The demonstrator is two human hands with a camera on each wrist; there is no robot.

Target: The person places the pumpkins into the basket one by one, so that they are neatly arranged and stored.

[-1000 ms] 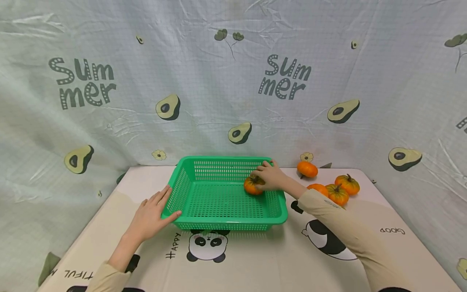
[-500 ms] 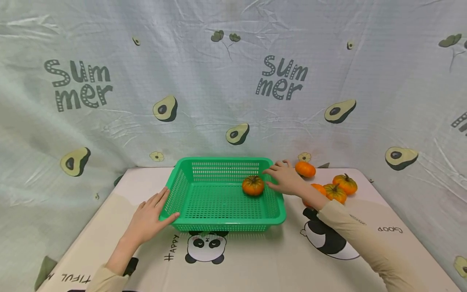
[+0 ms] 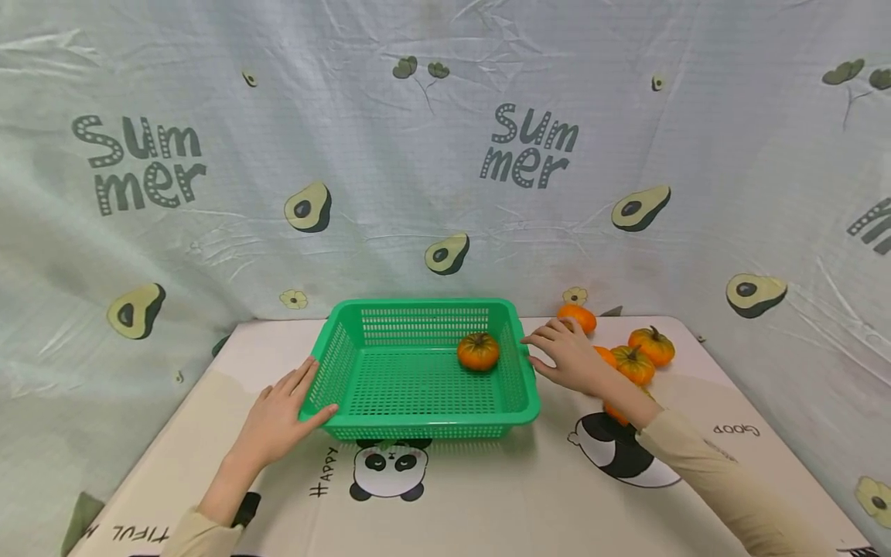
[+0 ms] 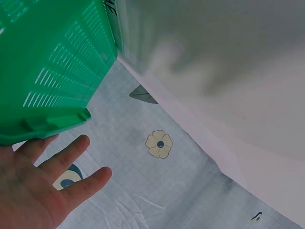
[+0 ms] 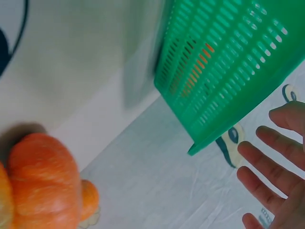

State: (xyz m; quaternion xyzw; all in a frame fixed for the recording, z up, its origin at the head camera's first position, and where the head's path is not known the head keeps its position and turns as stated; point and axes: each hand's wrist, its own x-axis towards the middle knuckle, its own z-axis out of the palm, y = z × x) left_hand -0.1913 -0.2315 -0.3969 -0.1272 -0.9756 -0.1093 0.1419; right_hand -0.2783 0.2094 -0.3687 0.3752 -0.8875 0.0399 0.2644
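A green plastic basket point(image 3: 428, 420) stands on the table in the head view, and one small orange pumpkin point(image 3: 478, 352) sits inside it towards the right. My left hand point(image 3: 277, 418) rests at the basket's left rim with its fingers spread; the left wrist view shows those fingers point(image 4: 66, 160) under the rim's edge. Just outside the right rim is my right hand point(image 3: 569, 360), its fingers loosely bent and holding nothing. In the right wrist view, that hand's fingers point(image 5: 267, 169) are apart from the basket point(image 5: 228, 67).
Several more pumpkins point(image 3: 652, 346) lie to the right of the basket, some partly hidden behind the right hand and forearm. An orange pumpkin point(image 5: 45, 181) shows large in the right wrist view. A printed cloth point(image 3: 376, 255) hangs behind the table point(image 3: 459, 503).
My right hand has let go of the pumpkin in the basket and moved right, out over the rim. The left hand has stayed at the left rim.
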